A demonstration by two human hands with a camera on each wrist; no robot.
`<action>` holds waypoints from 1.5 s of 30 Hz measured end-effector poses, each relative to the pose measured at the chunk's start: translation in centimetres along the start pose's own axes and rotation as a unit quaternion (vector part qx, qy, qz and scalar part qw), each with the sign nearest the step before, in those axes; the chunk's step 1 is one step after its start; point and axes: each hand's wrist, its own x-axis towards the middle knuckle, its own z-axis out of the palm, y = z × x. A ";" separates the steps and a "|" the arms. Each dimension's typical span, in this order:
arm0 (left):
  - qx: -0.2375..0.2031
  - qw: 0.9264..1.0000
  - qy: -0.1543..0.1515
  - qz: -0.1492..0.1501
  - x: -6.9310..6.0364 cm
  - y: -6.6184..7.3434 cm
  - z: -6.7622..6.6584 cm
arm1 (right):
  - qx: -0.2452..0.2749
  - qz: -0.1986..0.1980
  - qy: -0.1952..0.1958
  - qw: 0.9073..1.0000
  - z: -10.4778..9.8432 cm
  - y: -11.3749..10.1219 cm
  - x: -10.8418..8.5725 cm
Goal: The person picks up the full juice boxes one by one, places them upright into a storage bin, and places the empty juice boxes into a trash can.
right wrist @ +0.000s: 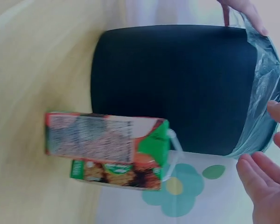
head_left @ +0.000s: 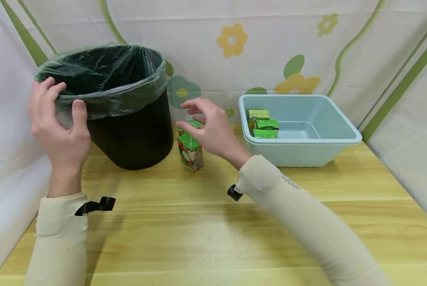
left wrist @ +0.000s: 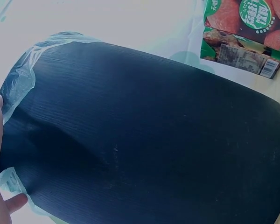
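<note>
My left hand (head_left: 64,123) holds the rim of a black trash can (head_left: 134,135), fingers over the edge and thumb on the outside. A translucent green bag (head_left: 127,97) lines the can and folds down over its rim. My right hand (head_left: 213,127) hovers with parted fingers above two juice cartons, holding nothing. The front juice carton (head_left: 191,153) stands upright beside the can, with a pale straw (right wrist: 176,149) at its top. Behind it is the rear juice carton (right wrist: 121,175), mostly hidden in the head view.
On the right stands a light blue plastic tub (head_left: 303,142). Several green-topped cartons (head_left: 266,125) sit at its left end. All of this rests on a wood-grain table (head_left: 185,234), with a flower-print cloth (head_left: 199,47) hanging behind.
</note>
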 end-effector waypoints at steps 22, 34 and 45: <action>0.006 1.000 0.001 -0.004 0.1 0.1 0.1 | -0.065 0.065 -0.054 0.994 1.5 4.5 -4.0; 0.008 1.000 0.001 0.000 0.0 0.2 0.1 | -0.100 0.064 -0.065 0.991 3.0 5.4 -4.5; 0.008 1.000 -0.006 -0.002 -0.1 -0.1 0.1 | -0.144 0.058 -0.035 0.987 3.9 5.7 -4.8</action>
